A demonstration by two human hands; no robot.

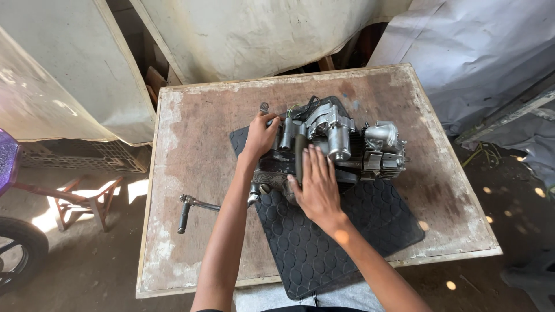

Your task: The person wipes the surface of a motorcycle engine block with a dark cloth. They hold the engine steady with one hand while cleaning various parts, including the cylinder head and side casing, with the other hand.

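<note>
A small grey metal engine [341, 141] lies on a black rubber mat [324, 242] on a worn wooden table [202, 121]. My left hand [260, 136] grips the engine's left end, fingers curled over the casing near a short upright metal stub [264, 107]. My right hand [315, 185] rests flat, fingers spread, on the dark front side of the engine casing. A kick lever [193, 207] sticks out from the engine's lower left across the bare table.
Pale tarpaulin sheets [260, 34] hang behind and to the sides of the table. A dark plastic crate [87, 156] and a small wooden stool [87, 199] stand on the ground at left, beside part of a wheel [17, 248].
</note>
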